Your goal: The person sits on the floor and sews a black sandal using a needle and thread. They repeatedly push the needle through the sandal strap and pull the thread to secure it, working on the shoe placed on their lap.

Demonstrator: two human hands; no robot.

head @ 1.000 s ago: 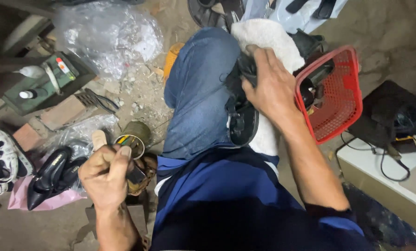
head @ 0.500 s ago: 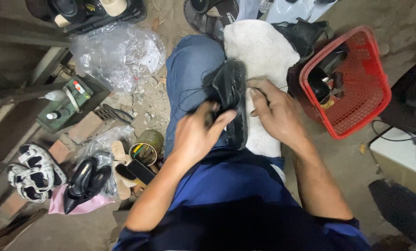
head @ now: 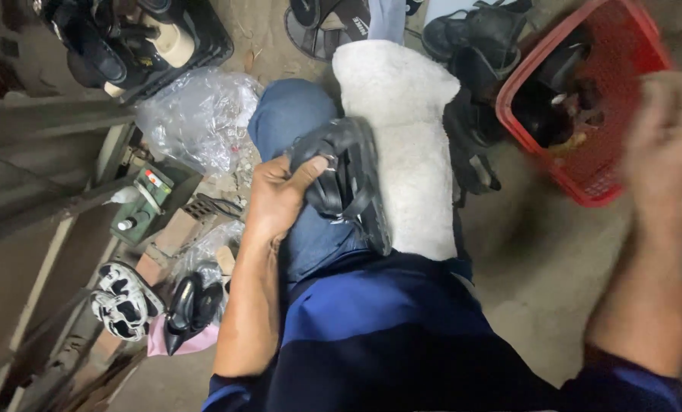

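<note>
On the lap, between the blue denim knee and a thick white fleecy cloth (head: pixel 402 145), lies a black strappy sandal (head: pixel 348 183) with a smooth, dull sole edge. The left hand (head: pixel 276 198) grips it from the left, fingers clamped on its straps. The right hand (head: pixel 665 145) is blurred at the right, near a red plastic mesh basket (head: pixel 585 179); its fingers I cannot tell. Crumpled clear plastic (head: pixel 196 114) lies far left, pointed black shoes (head: pixel 188 305) near left.

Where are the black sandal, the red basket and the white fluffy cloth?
black sandal (head: pixel 348 179), head view, on its straps.
red basket (head: pixel 585 191), head view, on its near rim.
white fluffy cloth (head: pixel 409 122), head view, on its middle.
</note>
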